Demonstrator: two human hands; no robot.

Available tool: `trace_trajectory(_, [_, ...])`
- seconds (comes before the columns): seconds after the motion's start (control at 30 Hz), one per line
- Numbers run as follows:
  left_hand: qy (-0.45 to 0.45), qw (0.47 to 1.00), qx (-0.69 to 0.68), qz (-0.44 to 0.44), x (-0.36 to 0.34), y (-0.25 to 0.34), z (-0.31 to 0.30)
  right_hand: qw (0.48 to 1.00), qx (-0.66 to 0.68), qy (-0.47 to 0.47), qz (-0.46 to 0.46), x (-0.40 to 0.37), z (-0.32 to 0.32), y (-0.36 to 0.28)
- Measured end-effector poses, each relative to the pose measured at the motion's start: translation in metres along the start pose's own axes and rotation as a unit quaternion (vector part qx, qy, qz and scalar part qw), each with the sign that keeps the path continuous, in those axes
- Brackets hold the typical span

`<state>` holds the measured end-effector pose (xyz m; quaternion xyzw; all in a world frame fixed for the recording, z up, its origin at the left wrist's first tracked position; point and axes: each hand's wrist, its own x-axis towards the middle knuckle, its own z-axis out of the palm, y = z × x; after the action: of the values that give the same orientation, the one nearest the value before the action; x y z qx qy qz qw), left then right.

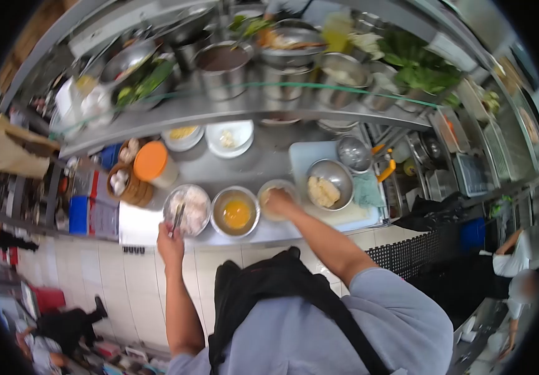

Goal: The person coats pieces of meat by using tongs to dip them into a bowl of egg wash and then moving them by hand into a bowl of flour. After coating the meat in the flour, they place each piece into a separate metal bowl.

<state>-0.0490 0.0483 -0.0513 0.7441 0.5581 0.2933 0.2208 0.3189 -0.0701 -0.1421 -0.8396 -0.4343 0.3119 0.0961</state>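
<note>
My left hand [170,240] is closed around a pair of metal tongs [179,217], whose tips reach into a metal bowl of white, flour-like coating [196,209]. Beside it stands a metal bowl with beaten egg [237,214], yellow-orange in the middle. My right hand [278,203] is down inside a bowl of pale crumbs [272,187]; its fingers are blurred and partly hidden, so what they hold does not show. To the right, a steel bowl [338,178] with pale, coated-looking pieces [323,191] rests on a light cutting board [304,156].
A tub with an orange lid [151,161] and a basket of eggs [119,181] stand at the left. White plates [230,139] sit behind the bowls. A steel shelf [244,117] with pots and greens runs above. Other people [63,331] are in the kitchen.
</note>
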Motion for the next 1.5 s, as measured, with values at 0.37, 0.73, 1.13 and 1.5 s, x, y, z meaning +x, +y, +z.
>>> trace_trajectory(0.37, [0.003, 0.999, -0.032, -0.006, 0.005, -0.018, 0.007, 0.999, -0.012, 0.049, 0.002, -0.033, -0.043, -0.011])
trace_trajectory(0.73, [-0.018, 0.994, -0.077, -0.081, 0.012, -0.029, -0.008, 0.999, -0.03, 0.016, -0.042, 0.025, -0.007, 0.023])
trace_trajectory(1.13, [-0.102, 0.986, 0.129, 0.011, 0.016, 0.014, 0.011, 0.988, -0.103, 0.113, -0.036, -0.046, -0.022, -0.007])
trace_trajectory(1.5, [-0.06, 0.997, 0.039, 0.037, 0.012, 0.016, 0.042, 0.955, 0.291, -0.02, -0.057, -0.033, -0.042, 0.021])
